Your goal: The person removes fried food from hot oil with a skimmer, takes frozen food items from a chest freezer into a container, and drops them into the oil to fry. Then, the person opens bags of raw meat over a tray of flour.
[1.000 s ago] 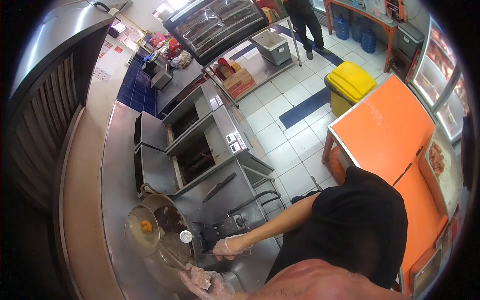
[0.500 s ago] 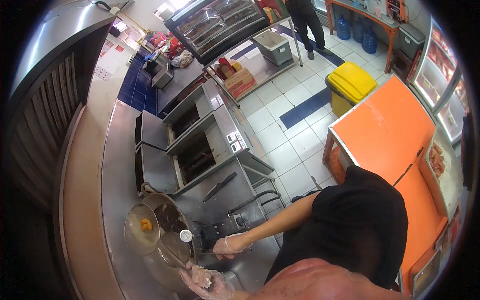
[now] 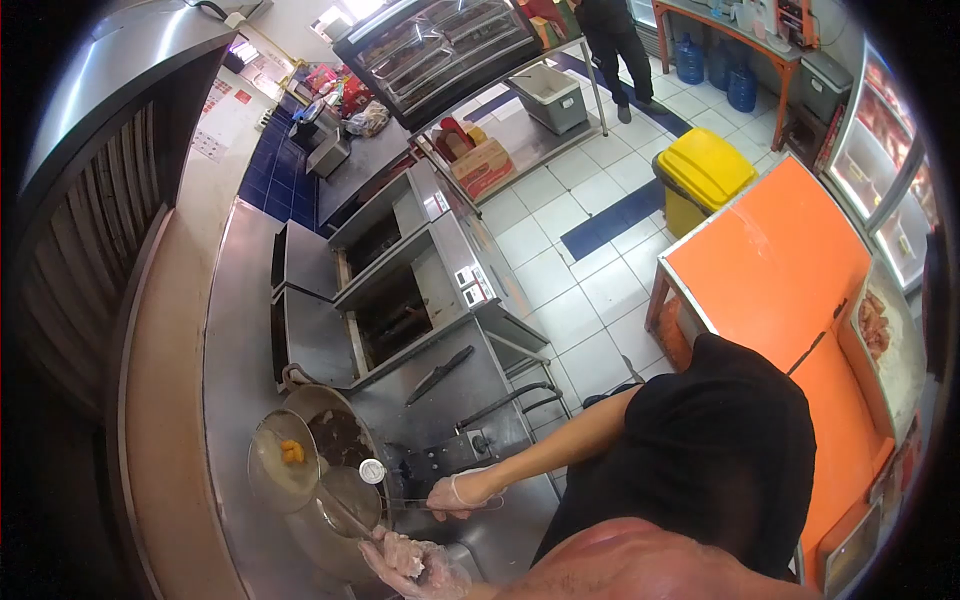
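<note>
Grip, head view: right hand (image 3: 463,492) closed on the wire handle (image 3: 408,503) of the sieve (image 3: 360,490), which sits over the pot (image 3: 312,400). Left hand (image 3: 422,574) at the skimmer (image 3: 272,482) shaft's end; closure cannot be told. Skimmer bears orange bits (image 3: 292,451). Judged best: sieve level, gloves off the rim, dial (image 3: 372,471) unbumped.
</note>
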The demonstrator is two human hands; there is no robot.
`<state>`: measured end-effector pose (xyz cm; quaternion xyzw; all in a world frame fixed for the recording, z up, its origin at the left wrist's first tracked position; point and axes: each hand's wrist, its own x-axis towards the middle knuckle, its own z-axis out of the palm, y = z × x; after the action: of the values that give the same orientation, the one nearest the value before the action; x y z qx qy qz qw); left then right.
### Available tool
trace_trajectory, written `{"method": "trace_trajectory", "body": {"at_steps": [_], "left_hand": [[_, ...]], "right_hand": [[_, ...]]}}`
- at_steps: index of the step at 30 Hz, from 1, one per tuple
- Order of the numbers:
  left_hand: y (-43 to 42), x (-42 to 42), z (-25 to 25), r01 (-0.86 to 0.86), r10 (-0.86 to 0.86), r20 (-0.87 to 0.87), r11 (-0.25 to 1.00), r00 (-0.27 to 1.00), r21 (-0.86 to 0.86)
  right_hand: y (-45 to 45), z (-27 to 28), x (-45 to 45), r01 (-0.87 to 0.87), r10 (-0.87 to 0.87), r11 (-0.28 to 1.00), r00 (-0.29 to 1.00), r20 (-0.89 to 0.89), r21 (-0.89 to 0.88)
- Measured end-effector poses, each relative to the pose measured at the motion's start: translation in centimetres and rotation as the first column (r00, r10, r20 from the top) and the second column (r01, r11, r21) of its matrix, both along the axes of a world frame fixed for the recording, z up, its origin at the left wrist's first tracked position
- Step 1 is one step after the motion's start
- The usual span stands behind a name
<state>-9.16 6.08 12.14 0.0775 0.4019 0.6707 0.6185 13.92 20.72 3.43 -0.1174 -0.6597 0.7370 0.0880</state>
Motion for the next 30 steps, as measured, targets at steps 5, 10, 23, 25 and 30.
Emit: {"method": "trace_trajectory", "body": {"at_steps": [5, 10, 23, 25, 30], "left_hand": [[-0.1, 1.5, 0.7, -0.006, -0.002, 0.124, 0.998, 0.992, 0.065], [-0.2, -0.1, -0.1, -0.004, 0.003, 0.071, 1.000, 0.997, 0.026], [-0.5, -1.4, -0.8, -0.007, 0.007, 0.006, 1.000, 1.000, 0.007], [-0.5, -1.4, -0.9, -0.004, 0.003, 0.035, 1.000, 0.999, 0.020], [-0.6, -1.7, -0.9, 0.000, -0.002, 0.084, 1.000, 0.996, 0.030]], "right_hand": [[0.0, 0.9, 0.6, 0.001, -0.001, 1.000, 1.000, -0.004, 0.018], [-0.2, -0.6, -0.4, 0.025, -0.024, 1.000, 0.999, -0.049, 0.013], [-0.1, -0.7, -0.6, 0.022, -0.023, 1.000, 0.999, -0.028, -0.016], [-0.1, -1.0, -0.9, 0.017, -0.017, 1.000, 1.000, -0.018, -0.018], [0.1, -1.6, -1.2, 0.002, 0.001, 0.999, 0.998, -0.064, 0.037]]}}
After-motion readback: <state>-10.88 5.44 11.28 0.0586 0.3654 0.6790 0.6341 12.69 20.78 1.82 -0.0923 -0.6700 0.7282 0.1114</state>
